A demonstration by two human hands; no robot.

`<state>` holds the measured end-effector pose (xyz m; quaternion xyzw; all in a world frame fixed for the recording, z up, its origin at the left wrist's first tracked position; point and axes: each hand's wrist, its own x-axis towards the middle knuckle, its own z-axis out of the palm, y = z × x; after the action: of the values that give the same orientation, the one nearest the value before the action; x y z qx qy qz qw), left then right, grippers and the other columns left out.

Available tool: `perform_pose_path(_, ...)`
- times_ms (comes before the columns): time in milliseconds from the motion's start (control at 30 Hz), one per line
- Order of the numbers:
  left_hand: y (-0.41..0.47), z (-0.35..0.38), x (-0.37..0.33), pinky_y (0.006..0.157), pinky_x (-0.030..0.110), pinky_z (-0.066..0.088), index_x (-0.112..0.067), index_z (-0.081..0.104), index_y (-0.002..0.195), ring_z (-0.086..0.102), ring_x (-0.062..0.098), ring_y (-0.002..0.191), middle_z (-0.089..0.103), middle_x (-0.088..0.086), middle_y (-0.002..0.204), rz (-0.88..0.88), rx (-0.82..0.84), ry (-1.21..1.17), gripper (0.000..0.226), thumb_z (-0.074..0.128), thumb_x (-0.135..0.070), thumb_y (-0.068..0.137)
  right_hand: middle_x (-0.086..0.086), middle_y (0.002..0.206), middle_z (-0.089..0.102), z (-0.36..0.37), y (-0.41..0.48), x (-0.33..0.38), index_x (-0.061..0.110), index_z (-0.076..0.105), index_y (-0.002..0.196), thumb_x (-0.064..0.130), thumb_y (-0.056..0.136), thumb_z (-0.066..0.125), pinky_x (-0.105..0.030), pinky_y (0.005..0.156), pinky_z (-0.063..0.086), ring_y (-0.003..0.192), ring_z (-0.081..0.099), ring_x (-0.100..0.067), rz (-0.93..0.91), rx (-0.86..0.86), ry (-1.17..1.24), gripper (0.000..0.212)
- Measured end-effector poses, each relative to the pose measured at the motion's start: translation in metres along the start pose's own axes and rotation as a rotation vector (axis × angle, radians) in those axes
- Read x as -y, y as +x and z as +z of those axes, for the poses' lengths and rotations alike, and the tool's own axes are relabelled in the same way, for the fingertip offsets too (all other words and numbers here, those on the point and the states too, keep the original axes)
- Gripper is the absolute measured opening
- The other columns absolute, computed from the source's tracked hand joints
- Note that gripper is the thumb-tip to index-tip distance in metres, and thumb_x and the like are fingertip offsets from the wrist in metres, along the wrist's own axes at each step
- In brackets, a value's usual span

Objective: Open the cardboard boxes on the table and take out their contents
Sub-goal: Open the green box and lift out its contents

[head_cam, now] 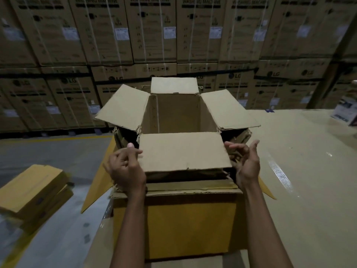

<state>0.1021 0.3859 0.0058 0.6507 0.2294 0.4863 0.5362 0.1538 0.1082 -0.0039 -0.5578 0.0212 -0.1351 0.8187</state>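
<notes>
A yellow-brown outer cardboard box (193,219) stands on the table in front of me, its flaps spread outward. A paler inner box (179,113) rises out of it with all four flaps folded open; what I see of its inside shows only bare cardboard walls. The near flap (183,151) lies flat toward me. My left hand (125,167) is at that flap's left edge, fingers curled with the tips touching the edge and the thumb raised clear. My right hand (246,161) hovers just off the flap's right edge, fingers relaxed and holding nothing.
A stack of flattened yellow cartons (32,190) lies lower left. The beige table top (299,171) stretches to the right, with strips of clear tape on it. Stacked washing-machine cartons (154,35) form a wall behind. Grey floor (48,151) with a yellow line shows at left.
</notes>
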Motion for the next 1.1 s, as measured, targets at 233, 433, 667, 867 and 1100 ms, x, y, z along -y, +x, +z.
perform_pose_path(233, -0.056, 0.017, -0.032, 0.090, 0.038, 0.035, -0.022, 0.073, 0.096, 0.052, 0.026, 0.109, 0.066, -0.001, 0.100, 0.593, 0.500, 0.283, 0.026, 0.060, -0.042, 0.089, -0.011, 0.106, 0.079, -0.037, -0.037, 0.006, -0.001, 0.075, 0.097, 0.052, 0.105, 0.039, -0.037, 0.061, 0.055, 0.085, 0.069, -0.024, -0.056, -0.101, -0.190, 0.064)
perform_pose_path(433, -0.203, 0.062, -0.043, 0.113, 0.042, 0.035, -0.023, 0.071, 0.109, 0.051, 0.019, 0.126, 0.067, -0.003, 0.112, 0.635, 0.970, 0.173, 0.025, 0.062, -0.040, 0.094, -0.007, 0.101, 0.077, -0.113, -0.070, 0.005, 0.009, 0.077, 0.097, 0.034, 0.107, 0.054, -0.032, 0.059, 0.056, 0.079, 0.067, -0.013, -0.039, -0.270, -0.339, 0.036)
perform_pose_path(667, -0.332, 0.105, -0.023, 0.118, 0.045, 0.035, -0.020, 0.066, 0.125, 0.045, 0.022, 0.139, 0.069, -0.001, 0.125, 0.532, 1.239, 0.146, 0.037, 0.064, -0.034, 0.092, 0.001, 0.095, 0.078, -0.227, -0.082, 0.015, 0.018, 0.077, 0.094, 0.032, 0.104, 0.061, -0.031, 0.058, 0.052, 0.075, 0.066, -0.014, 0.137, -0.284, -0.506, 0.024)
perform_pose_path(867, -0.419, 0.140, -0.020, 0.114, 0.044, 0.037, -0.024, 0.064, 0.128, 0.042, 0.024, 0.138, 0.066, -0.003, 0.129, 0.344, 1.373, 0.239, 0.038, 0.062, -0.039, 0.093, 0.005, 0.097, 0.078, -0.343, -0.094, 0.039, 0.025, 0.077, 0.101, 0.038, 0.103, 0.063, -0.031, 0.063, 0.055, 0.074, 0.068, -0.009, 0.218, -0.300, -0.592, 0.019)
perform_pose_path(1100, -0.505, 0.175, -0.027, 0.106, 0.041, 0.041, -0.024, 0.066, 0.125, 0.049, 0.022, 0.125, 0.067, -0.002, 0.121, 0.274, 1.475, 0.220, 0.039, 0.061, -0.037, 0.088, -0.004, 0.101, 0.077, -0.449, -0.113, 0.075, 0.021, 0.076, 0.105, 0.030, 0.104, 0.061, -0.030, 0.061, 0.052, 0.073, 0.063, -0.014, 0.242, -0.462, -0.503, 0.018)
